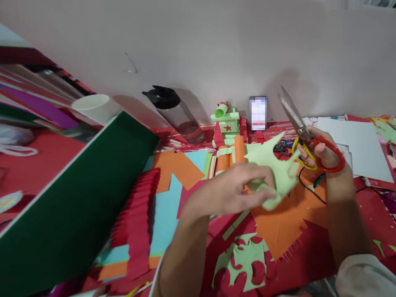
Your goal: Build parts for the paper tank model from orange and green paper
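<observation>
My left hand [247, 187] pinches a light green paper [280, 169] with pointed, curved cut edges, held above the orange sheets. Up at the right, my right hand [321, 152] has its fingers in the red and yellow handles of a pair of scissors [298, 119]. The blades point up and left, away from the paper, and look nearly closed. Below my hands lies another green paper [247, 260] with several rounded holes cut out. Orange paper [284, 227] spreads beneath my hands, partly hidden by the green piece.
A dark green board [80, 198] slants up at the left. Against the wall stand a clear bottle [182, 115] with a black lid, a green and red paper model [227, 126] and a phone [258, 113]. A white sheet [365, 148] lies right; pleated red paper [139, 222] lies left.
</observation>
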Tool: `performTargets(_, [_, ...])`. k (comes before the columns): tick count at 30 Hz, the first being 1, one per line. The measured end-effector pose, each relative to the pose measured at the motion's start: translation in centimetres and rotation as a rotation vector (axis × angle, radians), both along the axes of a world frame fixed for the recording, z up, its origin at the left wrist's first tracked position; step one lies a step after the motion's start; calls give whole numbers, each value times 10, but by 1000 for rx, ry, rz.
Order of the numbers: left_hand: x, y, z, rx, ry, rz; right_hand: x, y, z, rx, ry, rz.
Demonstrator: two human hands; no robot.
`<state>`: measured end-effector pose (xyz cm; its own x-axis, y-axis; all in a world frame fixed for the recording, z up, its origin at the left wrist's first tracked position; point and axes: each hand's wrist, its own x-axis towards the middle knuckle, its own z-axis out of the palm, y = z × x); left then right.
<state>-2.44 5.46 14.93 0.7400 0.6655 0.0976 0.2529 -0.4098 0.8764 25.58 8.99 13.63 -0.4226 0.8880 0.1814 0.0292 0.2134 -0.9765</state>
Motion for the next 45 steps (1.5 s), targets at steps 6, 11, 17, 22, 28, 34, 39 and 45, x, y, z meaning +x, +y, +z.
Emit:
performTargets(6, [-5,11,-7,-310,-202,-283,-1,2,4,7,140,-17])
performTargets(11, [32,13,-42,-49,301,-157,5,7,-5,-32,56,-76])
performTargets(17, [33,7,-48,38,313,-54,2,6,-11,-64,26,-36])
performTargets(22, [8,13,-26,9,189,33,-13,4,-4,-84,-16,90])
performTargets(28, [1,15,-23,-245,-81,331,-42,-4,2,-132,-106,47])
performTargets(34, [8,20,-27,-227,-215,462,-64,-2,-12,-76,-42,-12])
performTargets(39, [12,25,-32,-229,-267,487,-76,2,-23,-21,58,-219])
performTargets(45, [18,27,-37,-237,-260,490,-79,4,-24,-8,72,-285])
